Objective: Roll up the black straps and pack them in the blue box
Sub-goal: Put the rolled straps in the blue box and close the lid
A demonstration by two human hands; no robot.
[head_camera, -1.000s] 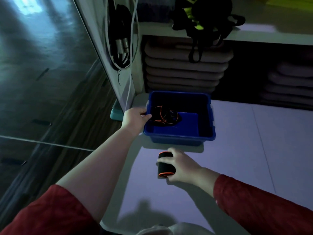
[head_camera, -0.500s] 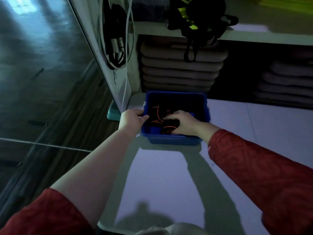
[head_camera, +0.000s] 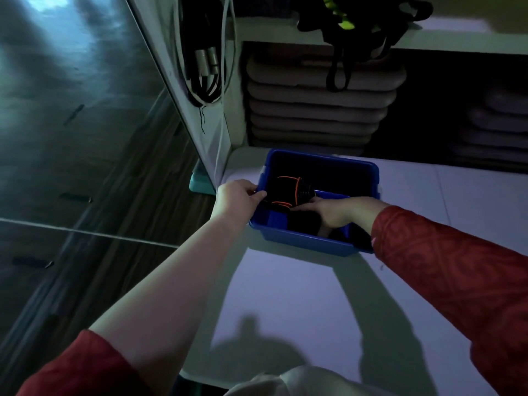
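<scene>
The blue box (head_camera: 311, 243) sits at the far left of a white table (head_camera: 285, 304). My left hand (head_camera: 237, 199) grips the box's left rim. Inside the box lie rolled black straps with orange edges (head_camera: 288, 190), toward its left side. My right hand (head_camera: 335, 213) reaches into the box from the right and lies over another rolled black strap (head_camera: 303, 223), with its fingertips against the orange-edged rolls. Shadow and my hand hide most of that roll.
Behind the box, a shelf holds stacked pale pads (head_camera: 314, 110). A bundle of black and yellow-green straps (head_camera: 345, 21) hangs from the shelf above. Cables (head_camera: 204, 67) hang on the cabinet side at the left. A teal object (head_camera: 200, 182) lies on the floor.
My right hand has carried the rolled strap from the table into the box and pushed it down beside the other rolls. My left hand has stayed on the rim.
</scene>
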